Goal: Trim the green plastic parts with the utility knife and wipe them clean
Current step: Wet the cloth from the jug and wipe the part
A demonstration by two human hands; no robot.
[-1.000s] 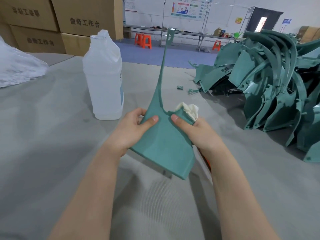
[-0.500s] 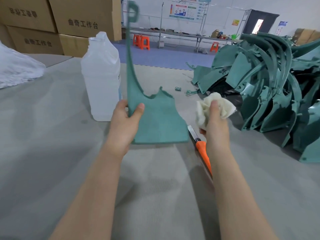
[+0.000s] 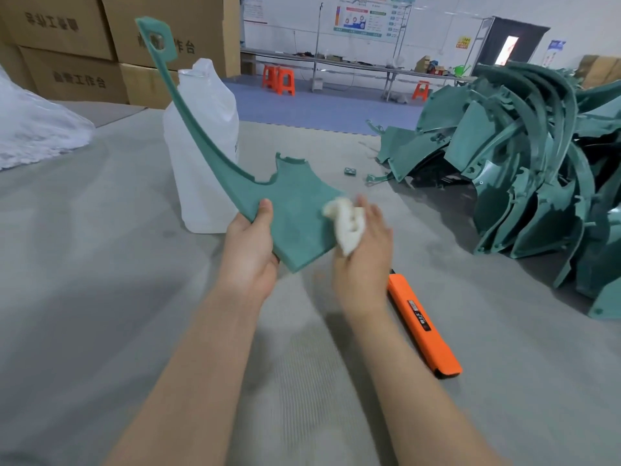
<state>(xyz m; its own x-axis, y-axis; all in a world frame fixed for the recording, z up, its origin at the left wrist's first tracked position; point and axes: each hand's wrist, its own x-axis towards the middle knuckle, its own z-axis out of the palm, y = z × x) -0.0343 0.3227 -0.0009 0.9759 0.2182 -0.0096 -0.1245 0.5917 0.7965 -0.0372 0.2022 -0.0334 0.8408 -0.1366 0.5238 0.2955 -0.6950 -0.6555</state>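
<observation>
Right of frame: green parts pile. Centre: green part, tilted, left hand gripping lower edge. Lower right: utility knife, idle. On part face: cloth, clear of it moments ago, now pressed there, bunched in right hand; wiping underway.

Two hands are in view: one left hand and one right hand. There is one rag, one knife and one bottle. One part is separate from the pile, a single heap of like pieces too tangled to count. Two small scraps lie on the one table. At least four boxes are stacked at the back. There are three stools, two together and one apart. One bag shows at the left.
</observation>
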